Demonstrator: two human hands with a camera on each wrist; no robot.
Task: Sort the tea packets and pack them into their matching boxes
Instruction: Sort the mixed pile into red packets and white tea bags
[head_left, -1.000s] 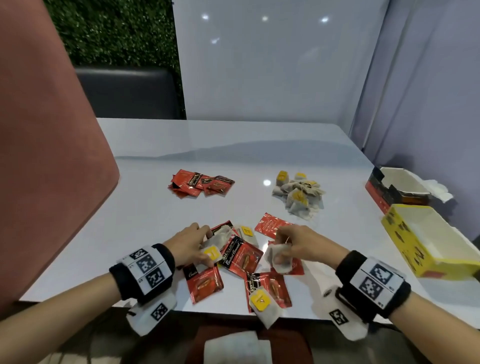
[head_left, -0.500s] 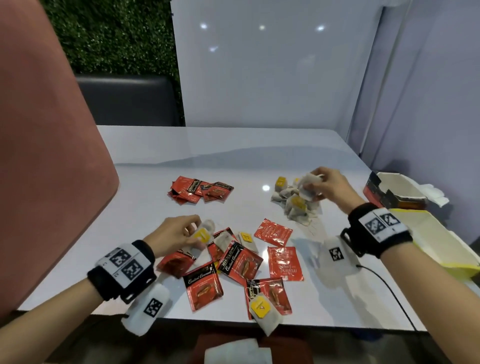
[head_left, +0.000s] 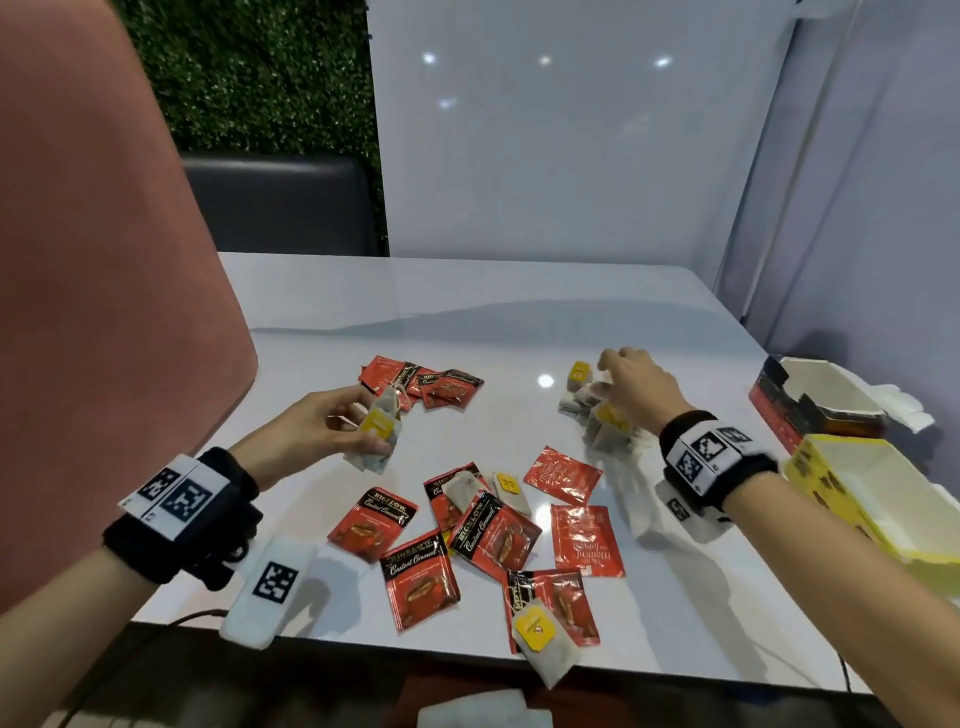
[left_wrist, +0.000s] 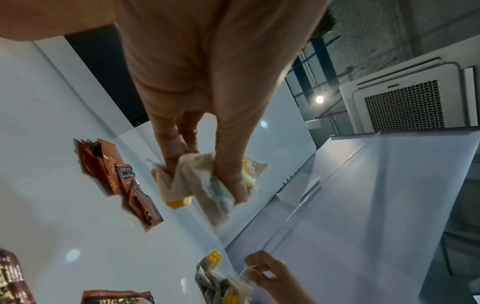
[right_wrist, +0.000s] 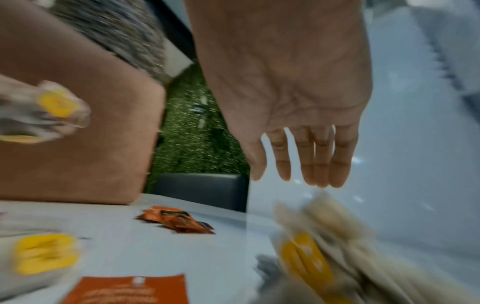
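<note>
My left hand (head_left: 363, 423) is raised above the table and pinches a small bunch of paper tea bags (head_left: 378, 434) with yellow tags; in the left wrist view the fingers (left_wrist: 228, 174) curl round the tea bags (left_wrist: 197, 185). My right hand (head_left: 610, 366) hovers over the sorted pile of tea bags (head_left: 605, 423) at the right. In the blurred right wrist view its fingers (right_wrist: 309, 168) are straight and hold nothing above that pile (right_wrist: 311, 261). A sorted pile of red packets (head_left: 423, 387) lies far left. A mixed heap of red packets and tea bags (head_left: 488, 530) lies near me.
An open yellow box (head_left: 883, 499) and an open red and black box (head_left: 821, 400) stand at the table's right edge. A pink chair back (head_left: 104, 312) rises at the left. A tea bag (head_left: 543, 642) overhangs the table's near edge.
My right hand has let go of its tea bag onto the right pile and now has straight fingers. My left hand has lifted away from the mixed heap with the tea bags.
</note>
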